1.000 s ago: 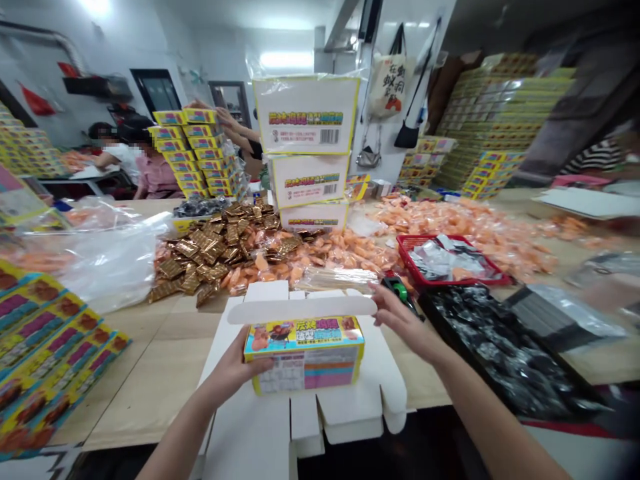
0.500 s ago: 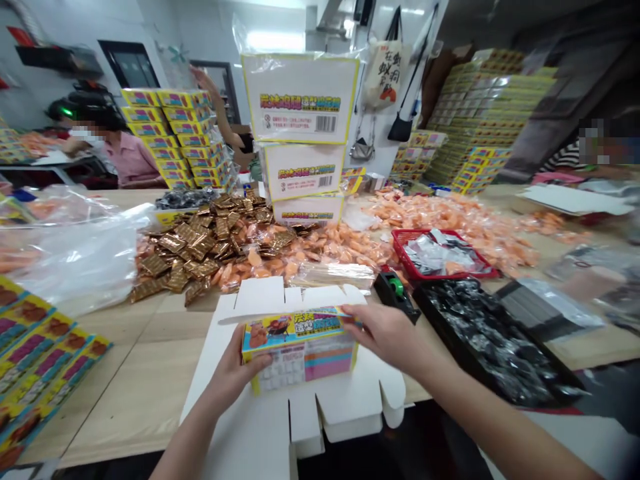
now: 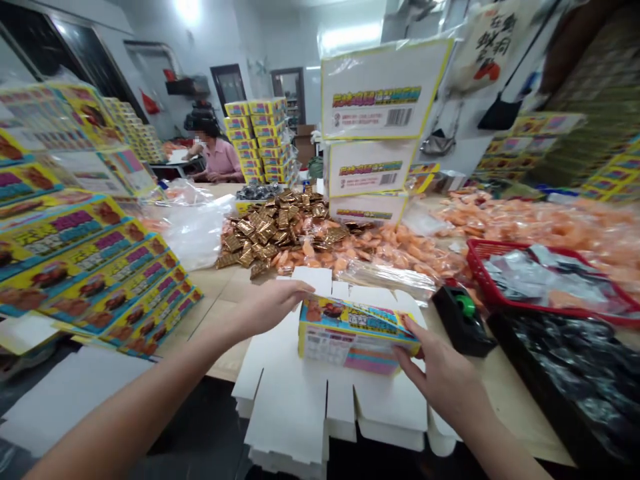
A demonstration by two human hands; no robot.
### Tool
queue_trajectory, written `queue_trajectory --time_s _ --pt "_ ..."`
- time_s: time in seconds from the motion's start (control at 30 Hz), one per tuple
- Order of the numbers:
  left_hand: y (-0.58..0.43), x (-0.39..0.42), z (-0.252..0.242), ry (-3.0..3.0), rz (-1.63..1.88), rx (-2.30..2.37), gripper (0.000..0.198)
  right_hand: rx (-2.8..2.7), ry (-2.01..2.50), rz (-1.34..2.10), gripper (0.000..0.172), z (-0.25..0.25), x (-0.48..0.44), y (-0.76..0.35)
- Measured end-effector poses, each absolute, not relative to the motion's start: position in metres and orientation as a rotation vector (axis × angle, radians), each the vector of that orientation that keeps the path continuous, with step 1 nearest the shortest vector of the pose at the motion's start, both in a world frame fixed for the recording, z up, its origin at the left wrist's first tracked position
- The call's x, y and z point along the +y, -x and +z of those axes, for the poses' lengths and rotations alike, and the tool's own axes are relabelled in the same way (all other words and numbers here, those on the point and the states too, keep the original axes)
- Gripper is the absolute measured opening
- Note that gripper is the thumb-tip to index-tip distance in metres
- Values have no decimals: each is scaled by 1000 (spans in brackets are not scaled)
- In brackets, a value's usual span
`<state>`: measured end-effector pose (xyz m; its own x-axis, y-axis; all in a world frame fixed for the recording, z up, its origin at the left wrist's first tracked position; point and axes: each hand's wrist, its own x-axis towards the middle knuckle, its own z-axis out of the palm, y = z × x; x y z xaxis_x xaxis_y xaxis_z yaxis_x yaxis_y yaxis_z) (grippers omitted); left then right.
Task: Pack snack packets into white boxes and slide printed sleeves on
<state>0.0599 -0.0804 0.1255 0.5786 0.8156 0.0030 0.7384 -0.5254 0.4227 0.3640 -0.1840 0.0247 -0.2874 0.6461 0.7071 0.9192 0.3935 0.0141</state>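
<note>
A small printed carton box point(image 3: 357, 327), yellow and blue on top with a pink and orange striped front, rests on a stack of flat white cardboard blanks point(image 3: 290, 393). At its upper left corner is my left hand point(image 3: 273, 307), fingers together and touching the back of the top edge; the fingertips are partly hidden. My right hand point(image 3: 445, 370) grips the right end, with the thumb at the front and the fingers on the top edge.
Gold packets point(image 3: 270, 227) and orange wrapped pieces point(image 3: 395, 250) are heaped behind. To the right are a tape dispenser point(image 3: 463, 313), a red basket point(image 3: 483, 273) and a black tray point(image 3: 550, 400). Printed boxes point(image 3: 95, 267) are stacked left, white-sided cartons point(image 3: 375, 167) ahead. A person point(image 3: 223, 157) sits far back.
The view has turned left, bringing more stacked boxes into sight. My left hand has shifted from the box's left front to its upper back corner; my right hand now grips lower on the right end.
</note>
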Motion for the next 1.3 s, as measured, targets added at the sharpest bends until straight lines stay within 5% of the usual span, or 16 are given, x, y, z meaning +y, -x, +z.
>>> queue_trajectory --time_s 0.43,0.63,0.87,1.03,1.17,1.3 --pt "-67 -87 116 -2115 178 1446 46 -2039 1308 -679 42 25 -187 -353" --pt "-72 -105 100 -2498 326 1830 49 -2055 1325 -566 52 21 -189 -352" --pt "-76 -131 78 -2365 661 1658 62 -2018 1340 -461 57 11 -195 -355" --pt "-33 -163 29 -2832 976 1221 53 -1929 1203 -193 45 4 -196 -359" --pt "-32 -158 52 -2971 883 1064 34 -1436 1277 420 23 13 -186 -337" --pt "-97 -147 89 -2920 642 1121 59 -1071 1219 951 37 21 -175 -315"
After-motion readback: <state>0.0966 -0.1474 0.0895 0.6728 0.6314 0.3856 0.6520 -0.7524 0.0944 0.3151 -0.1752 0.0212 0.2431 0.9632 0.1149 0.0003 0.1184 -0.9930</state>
